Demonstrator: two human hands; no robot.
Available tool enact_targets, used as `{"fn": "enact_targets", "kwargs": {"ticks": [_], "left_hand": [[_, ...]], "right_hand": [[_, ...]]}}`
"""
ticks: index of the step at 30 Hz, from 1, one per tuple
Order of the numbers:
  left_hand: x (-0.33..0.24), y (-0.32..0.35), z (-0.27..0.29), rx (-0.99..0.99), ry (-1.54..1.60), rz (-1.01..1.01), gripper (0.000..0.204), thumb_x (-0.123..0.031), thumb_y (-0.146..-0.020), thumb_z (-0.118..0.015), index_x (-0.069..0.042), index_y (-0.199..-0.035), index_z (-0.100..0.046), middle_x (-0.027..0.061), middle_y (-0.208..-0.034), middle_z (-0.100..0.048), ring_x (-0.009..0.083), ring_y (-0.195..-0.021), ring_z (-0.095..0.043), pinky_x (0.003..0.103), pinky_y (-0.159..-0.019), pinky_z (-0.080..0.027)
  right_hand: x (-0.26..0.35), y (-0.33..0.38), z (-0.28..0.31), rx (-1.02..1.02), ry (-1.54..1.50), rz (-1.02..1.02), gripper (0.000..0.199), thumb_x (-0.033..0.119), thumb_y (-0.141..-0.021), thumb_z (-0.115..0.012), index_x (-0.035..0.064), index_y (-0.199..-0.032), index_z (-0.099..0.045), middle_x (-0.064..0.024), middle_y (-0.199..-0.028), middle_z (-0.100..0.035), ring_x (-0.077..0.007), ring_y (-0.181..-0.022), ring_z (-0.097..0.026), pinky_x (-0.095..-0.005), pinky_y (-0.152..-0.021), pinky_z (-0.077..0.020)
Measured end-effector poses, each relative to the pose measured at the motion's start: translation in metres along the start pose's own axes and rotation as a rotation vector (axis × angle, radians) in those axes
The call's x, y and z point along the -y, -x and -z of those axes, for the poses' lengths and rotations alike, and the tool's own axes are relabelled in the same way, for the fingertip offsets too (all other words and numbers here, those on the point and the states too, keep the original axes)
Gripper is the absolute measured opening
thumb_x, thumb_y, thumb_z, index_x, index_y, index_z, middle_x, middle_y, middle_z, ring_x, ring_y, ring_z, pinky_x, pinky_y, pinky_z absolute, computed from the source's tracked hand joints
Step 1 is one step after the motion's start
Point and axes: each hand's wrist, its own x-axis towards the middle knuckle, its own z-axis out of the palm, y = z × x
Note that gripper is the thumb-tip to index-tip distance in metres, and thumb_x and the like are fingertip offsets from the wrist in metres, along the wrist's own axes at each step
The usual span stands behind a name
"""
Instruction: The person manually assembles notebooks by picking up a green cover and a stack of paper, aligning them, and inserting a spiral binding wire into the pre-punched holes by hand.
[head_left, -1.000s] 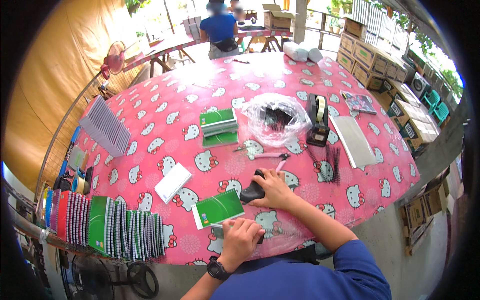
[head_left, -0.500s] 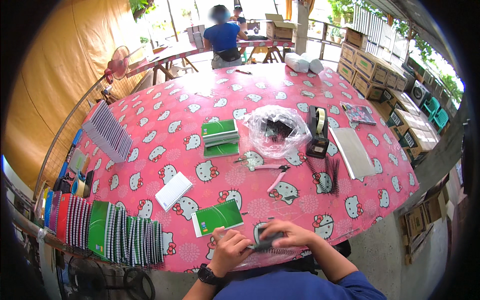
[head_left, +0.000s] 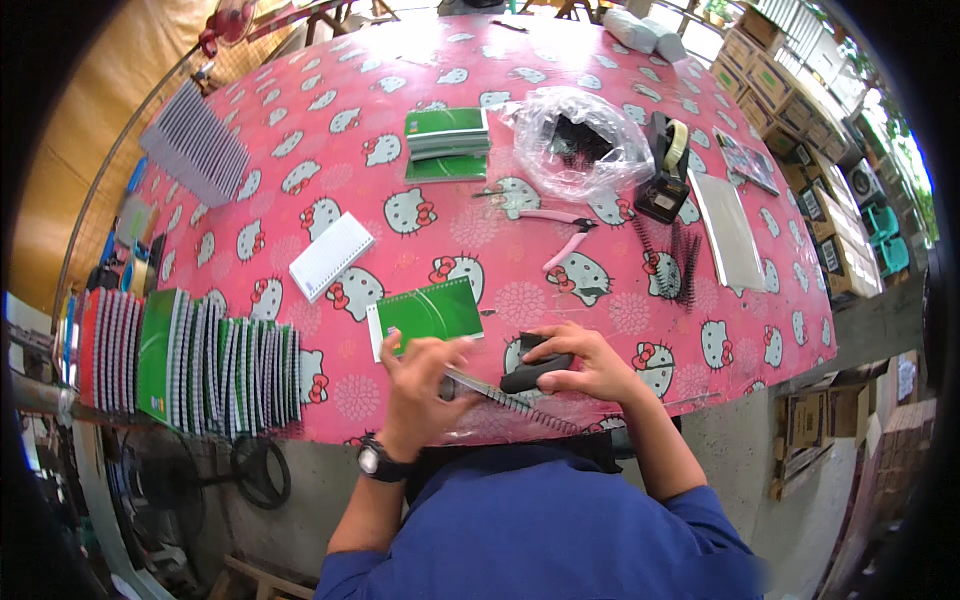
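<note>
My left hand (head_left: 425, 385) is at the near edge of the pink patterned table (head_left: 330, 130), pinching one end of a long spiral binding wire (head_left: 500, 400) that runs to the right along the edge. My right hand (head_left: 590, 365) grips a black-handled tool (head_left: 535, 375) just above that wire. A green spiral notebook (head_left: 425, 315) lies flat directly beyond my left hand. A pair of pink pliers (head_left: 565, 235) lies further out, untouched.
A white notebook (head_left: 330, 255), a stack of green notebooks (head_left: 447, 140), a clear plastic bag (head_left: 580, 140), a tape dispenser (head_left: 665, 165), black coils (head_left: 675, 255) and clear sheets (head_left: 730, 230) lie on the table. Upright notebooks (head_left: 200, 360) line the left edge. Cardboard boxes (head_left: 830, 250) stand right.
My right hand has drawn back from mid-table to the near edge with the black tool. Both hands now meet at the spiral wire, and the view has moved closer to the table.
</note>
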Motion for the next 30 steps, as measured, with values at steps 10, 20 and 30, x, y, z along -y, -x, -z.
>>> {"fn": "enact_targets", "kwargs": {"ticks": [10, 20, 30], "left_hand": [[0.038, 0.030, -0.034, -0.023, 0.910, 0.313, 0.040, 0.001, -0.071, -0.077, -0.007, -0.095, -0.046, 0.0019, -0.088, -0.051, 0.0134, -0.087, -0.051, 0.028, -0.080, -0.043], [0.040, 0.025, -0.031, 0.029, 0.949, 0.308, 0.038, 0.000, -0.072, -0.077, -0.008, -0.094, -0.046, 0.0021, -0.088, -0.050, 0.0149, -0.090, -0.050, 0.029, -0.083, -0.042], [0.041, 0.026, -0.031, 0.017, 0.882, 0.269, 0.039, 0.003, -0.071, -0.076, -0.007, -0.094, -0.047, 0.0039, -0.089, -0.052, 0.0155, -0.087, -0.053, 0.030, -0.080, -0.044]], "right_hand": [[0.021, -0.004, -0.002, 0.219, -0.635, 0.145, 0.043, 0.039, -0.075, -0.070, 0.0063, -0.103, -0.070, -0.0203, -0.122, -0.057, -0.0309, -0.110, -0.055, -0.0409, -0.098, -0.0369], [0.012, -0.030, -0.006, 0.019, 0.153, -0.064, 0.045, 0.040, -0.076, -0.070, 0.0072, -0.106, -0.069, -0.0186, -0.124, -0.057, -0.0283, -0.107, -0.056, -0.0393, -0.091, -0.0429], [0.033, -0.036, -0.015, 0.261, -0.404, 0.190, 0.043, 0.037, -0.076, -0.072, 0.0084, -0.109, -0.067, -0.0207, -0.121, -0.057, -0.0346, -0.116, -0.052, -0.0430, -0.097, -0.0396]]}}
